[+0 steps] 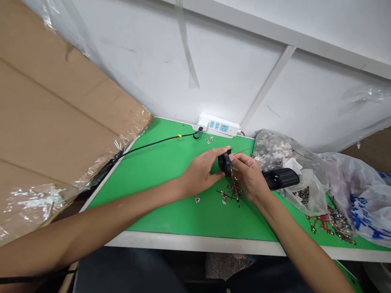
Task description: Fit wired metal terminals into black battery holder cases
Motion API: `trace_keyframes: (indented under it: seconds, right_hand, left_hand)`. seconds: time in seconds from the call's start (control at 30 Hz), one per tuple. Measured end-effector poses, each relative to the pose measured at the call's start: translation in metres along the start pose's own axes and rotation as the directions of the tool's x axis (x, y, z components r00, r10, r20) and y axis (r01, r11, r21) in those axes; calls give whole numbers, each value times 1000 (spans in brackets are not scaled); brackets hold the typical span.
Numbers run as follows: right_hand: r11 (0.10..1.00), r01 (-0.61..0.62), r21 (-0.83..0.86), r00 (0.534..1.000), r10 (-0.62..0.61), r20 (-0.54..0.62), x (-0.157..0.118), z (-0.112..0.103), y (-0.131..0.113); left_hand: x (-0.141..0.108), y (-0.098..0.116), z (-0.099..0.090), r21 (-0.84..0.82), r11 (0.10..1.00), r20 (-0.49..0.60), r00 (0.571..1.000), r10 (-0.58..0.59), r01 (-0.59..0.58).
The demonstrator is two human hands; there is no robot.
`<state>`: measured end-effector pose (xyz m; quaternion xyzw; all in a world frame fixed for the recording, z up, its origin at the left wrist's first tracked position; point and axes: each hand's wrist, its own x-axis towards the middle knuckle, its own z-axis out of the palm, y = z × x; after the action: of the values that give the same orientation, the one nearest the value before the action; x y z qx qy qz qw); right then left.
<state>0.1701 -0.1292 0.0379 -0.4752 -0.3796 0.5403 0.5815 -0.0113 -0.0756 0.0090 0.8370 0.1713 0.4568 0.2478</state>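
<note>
Between thumb and fingers, my left hand (203,171) grips a black plastic housing (225,163) a little above the green table. My right hand (248,173) is closed in a pinch at the housing's right side, by a thin red wire (241,152) that sticks out past the fingers. What its fingertips press on is partly hidden. Below the hands lies a small pile of metal contacts with red and black wires (234,191). A second black plastic part (281,178) rests just right of my right wrist.
A white power strip (218,125) with a black cable (155,142) stands against the wall. Clear bags of small parts (271,148) and a heap of wired contacts (332,224) lie at the right. A large cardboard box (61,101) borders the table's left side.
</note>
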Motion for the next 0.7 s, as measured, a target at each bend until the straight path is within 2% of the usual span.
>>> trace_keyframes:
  seconds: [0.13, 0.3, 0.4, 0.7]
  right_hand:
    - [1000, 2, 13, 1000, -2, -5, 0, 0, 4]
    - [1000, -2, 22, 999, 3, -47, 2, -1, 10]
    - [999, -30, 19, 999, 31, -33, 4, -4, 9]
    - [1000, 16, -16, 999, -17, -43, 4, -7, 9]
  left_hand:
    - [-1, 2, 2, -29, 997, -24, 997, -73, 72]
    - [0, 2, 3, -19, 991, 12, 991, -130, 130]
    - [2, 2, 3, -50, 984, 21, 985, -169, 170]
    - [2, 7, 0, -41, 986, 12, 987, -158, 159]
